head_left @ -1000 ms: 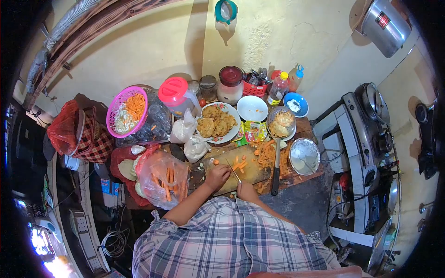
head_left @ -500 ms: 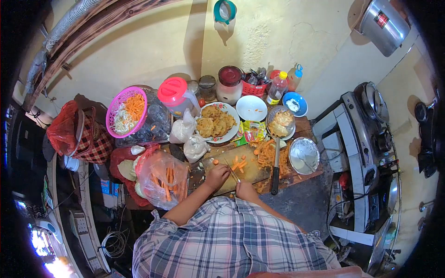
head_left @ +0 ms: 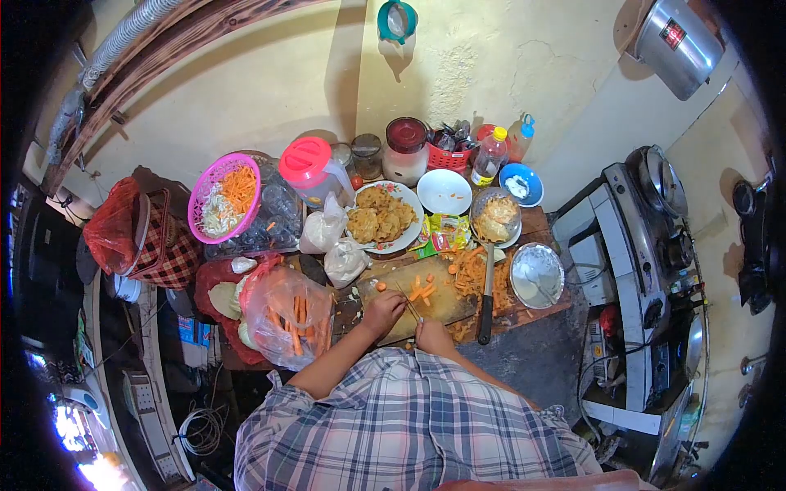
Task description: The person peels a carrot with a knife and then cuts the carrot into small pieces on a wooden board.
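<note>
My right hand [head_left: 433, 335] is closed around the handle of a small knife [head_left: 413, 311], whose thin blade points up and left over the cutting board [head_left: 446, 282]. Close beside it, my left hand [head_left: 384, 313] rests at the board's near edge with its fingers pinched near the blade. What those fingers hold is too small to make out. Several cut carrot pieces [head_left: 422, 290] lie on the board just beyond the blade, and a carrot stub [head_left: 381, 286] lies above my left hand. Grated carrot [head_left: 468, 270] is heaped at the board's right side.
A clear bag of carrots [head_left: 288, 315] lies left of my arm. Behind the board are a plate of fritters [head_left: 381, 214], a white bowl [head_left: 444, 193] and a pink basket [head_left: 195, 214] of shredded vegetables. A black-handled spatula [head_left: 486, 307] lies right, beside a metal bowl [head_left: 537, 276]. The stove [head_left: 630, 270] stands farther right.
The knife blade has shifted slightly between my hands, with my right hand tilting a little. Everything else has stayed in place.
</note>
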Available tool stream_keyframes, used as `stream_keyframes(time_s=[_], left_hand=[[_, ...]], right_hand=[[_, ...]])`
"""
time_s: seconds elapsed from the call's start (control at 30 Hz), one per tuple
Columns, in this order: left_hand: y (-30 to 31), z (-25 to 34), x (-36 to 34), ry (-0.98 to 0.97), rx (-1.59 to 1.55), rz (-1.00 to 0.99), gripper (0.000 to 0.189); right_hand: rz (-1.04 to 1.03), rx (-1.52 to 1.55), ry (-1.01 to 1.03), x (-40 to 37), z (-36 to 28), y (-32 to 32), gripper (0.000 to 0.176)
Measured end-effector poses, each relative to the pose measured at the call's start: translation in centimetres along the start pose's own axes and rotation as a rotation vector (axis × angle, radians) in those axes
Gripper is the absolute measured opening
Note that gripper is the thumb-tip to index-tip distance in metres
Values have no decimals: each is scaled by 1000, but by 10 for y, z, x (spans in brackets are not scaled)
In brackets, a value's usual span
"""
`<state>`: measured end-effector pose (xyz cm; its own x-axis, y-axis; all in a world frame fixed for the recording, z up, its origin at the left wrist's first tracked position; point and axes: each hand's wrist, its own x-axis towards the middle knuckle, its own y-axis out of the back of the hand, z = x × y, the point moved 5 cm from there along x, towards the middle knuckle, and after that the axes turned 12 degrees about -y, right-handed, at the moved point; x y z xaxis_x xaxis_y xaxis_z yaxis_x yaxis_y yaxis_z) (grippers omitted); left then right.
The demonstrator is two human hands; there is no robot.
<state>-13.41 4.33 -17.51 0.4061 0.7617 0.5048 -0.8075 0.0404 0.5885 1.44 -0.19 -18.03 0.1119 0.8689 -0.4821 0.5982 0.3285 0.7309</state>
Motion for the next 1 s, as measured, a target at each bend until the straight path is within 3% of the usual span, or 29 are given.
stream_keyframes(time_s=[0.7,0.9,1.0], left_hand=[[2,1,0,-3,43,-1,12],[7,8,7,52,60,42,10],[11,15,15,108,34,24,13]], right_hand=[[-2,-26,7,1,9,-7,33],[-174,-76,-140,2,22,-5,36],[-76,-29,14,16,58,-25,33]])
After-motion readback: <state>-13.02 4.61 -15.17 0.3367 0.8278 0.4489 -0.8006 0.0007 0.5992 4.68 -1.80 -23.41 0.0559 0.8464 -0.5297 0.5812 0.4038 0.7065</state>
